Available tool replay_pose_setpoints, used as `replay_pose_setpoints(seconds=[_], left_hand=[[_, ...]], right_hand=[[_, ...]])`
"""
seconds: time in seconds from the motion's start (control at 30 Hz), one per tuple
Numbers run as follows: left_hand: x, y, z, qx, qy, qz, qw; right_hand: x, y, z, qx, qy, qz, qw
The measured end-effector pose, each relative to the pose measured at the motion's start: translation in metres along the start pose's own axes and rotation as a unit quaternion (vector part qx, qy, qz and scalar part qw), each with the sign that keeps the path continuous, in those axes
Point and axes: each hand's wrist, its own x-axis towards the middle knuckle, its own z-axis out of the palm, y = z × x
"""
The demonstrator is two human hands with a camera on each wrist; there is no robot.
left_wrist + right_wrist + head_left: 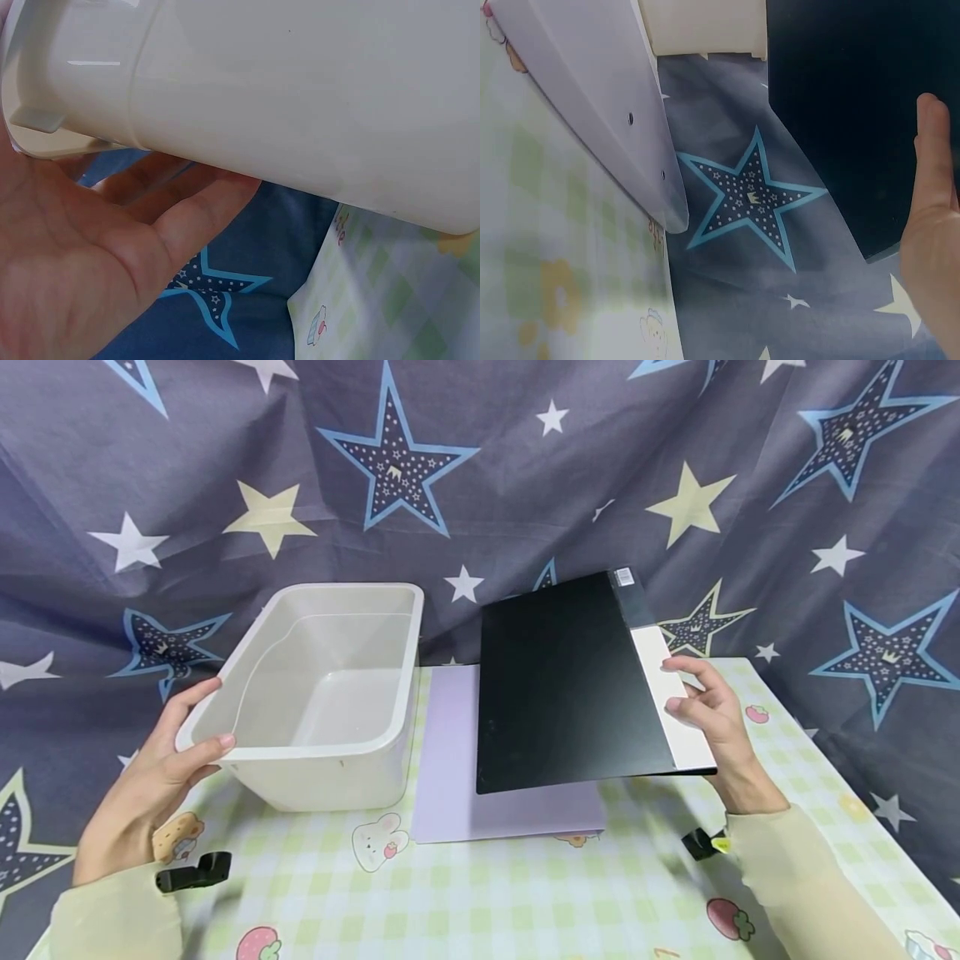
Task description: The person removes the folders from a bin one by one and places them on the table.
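Note:
My left hand (153,777) grips the left rim of a deep, off-white plastic bin (322,781), its thumb over the front corner. Seen from the left wrist, the fingers (206,206) lie along the bin's outer wall (315,97). On the other side, my right hand (716,722) pinches a black file folder (566,685) by its white-labelled spine edge, holding it tilted above the table. Under it lies a light purple folder (450,760), partly covered from the head view; two small holes show on its edge (619,112) in the right wrist view.
A table with a green checked cloth (480,902) carries the bin and the purple folder. Behind it hangs a dark blue curtain (510,468) printed with stars. The bin's inside shows bare plastic. Small wrist cameras sit on both forearms.

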Motion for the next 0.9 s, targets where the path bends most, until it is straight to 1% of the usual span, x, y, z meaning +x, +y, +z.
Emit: replay_pose_setpoints(seconds=[0.17,0.43,0.53,0.67,0.77,0.9], left_hand=[[0.0,0.002,0.002,0.012,0.012,-0.014,0.9998],[0.001,0.003,0.003,0.015,0.011,-0.017,0.9997],[0.0,0.002,0.002,0.01,0.008,-0.014,0.9998],[-0.001,0.001,0.001,0.007,0.007,-0.011,0.9999],[-0.001,0.001,0.001,0.009,0.012,-0.015,0.9998],[-0.001,0.002,0.001,0.002,0.006,-0.009,0.9999]], right_hand=[[-0.003,-0.002,-0.005,0.006,0.001,0.0,1.0],[-0.009,-0.006,-0.015,0.002,-0.003,0.002,1.0],[-0.009,-0.009,-0.018,-0.028,0.004,-0.001,1.0],[-0.009,-0.011,-0.022,-0.039,-0.003,-0.002,0.999],[-0.008,-0.012,-0.025,-0.03,-0.016,-0.007,0.999],[-0.008,-0.013,-0.029,-0.054,-0.016,-0.015,0.998]])
